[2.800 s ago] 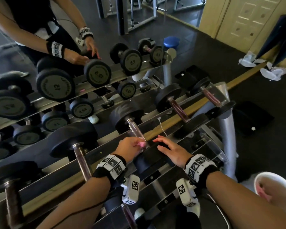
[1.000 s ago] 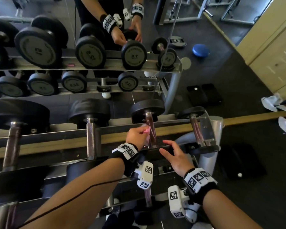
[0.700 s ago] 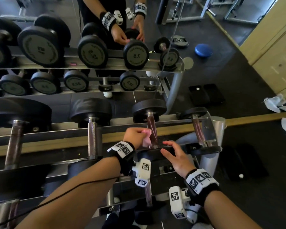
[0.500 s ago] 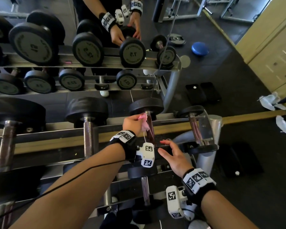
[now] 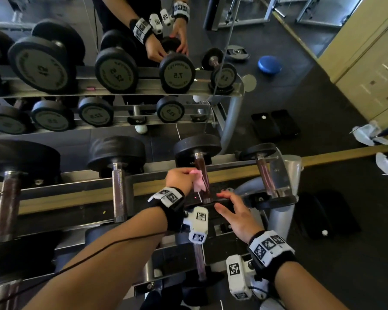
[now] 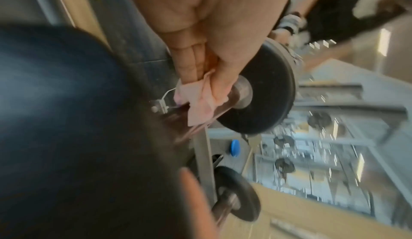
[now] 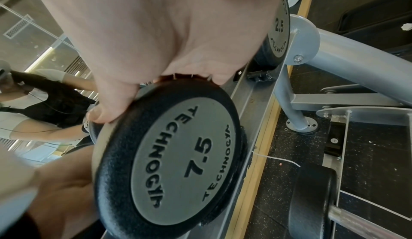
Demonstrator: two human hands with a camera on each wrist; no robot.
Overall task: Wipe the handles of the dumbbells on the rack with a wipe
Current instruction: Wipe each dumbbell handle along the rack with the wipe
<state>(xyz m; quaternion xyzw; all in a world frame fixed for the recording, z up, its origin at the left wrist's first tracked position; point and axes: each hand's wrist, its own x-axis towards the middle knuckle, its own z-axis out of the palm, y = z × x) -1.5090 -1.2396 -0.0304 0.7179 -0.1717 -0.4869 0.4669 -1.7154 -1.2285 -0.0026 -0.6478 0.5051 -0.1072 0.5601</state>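
On the rack's top tier (image 5: 157, 165) lies the 7.5 dumbbell, its dark handle (image 5: 203, 173) pointing away from me. My left hand (image 5: 189, 175) pinches a pink wipe (image 5: 198, 183) and holds it against the left side of that handle, a little short of the far head (image 5: 197, 149). The left wrist view shows the same wipe (image 6: 196, 101) bunched under curled fingers (image 6: 187, 63) beside the far head (image 6: 265, 93). My right hand (image 5: 225, 203) grips the near head (image 7: 178, 163) from above, thumb (image 7: 104, 112) on its rim.
A heavier dumbbell (image 5: 119, 193) lies to the left and the small 2.5 dumbbell (image 5: 264, 177) to the right. A mirror (image 5: 121, 63) behind the rack repeats everything. More dumbbells sit on the lower tier (image 5: 198, 262). Crumpled white tissues (image 5: 367, 134) lie on the floor at right.
Over the last second my left hand slid the wipe up the handle toward the far head, then back a little toward me. My right hand has stayed on the near head.
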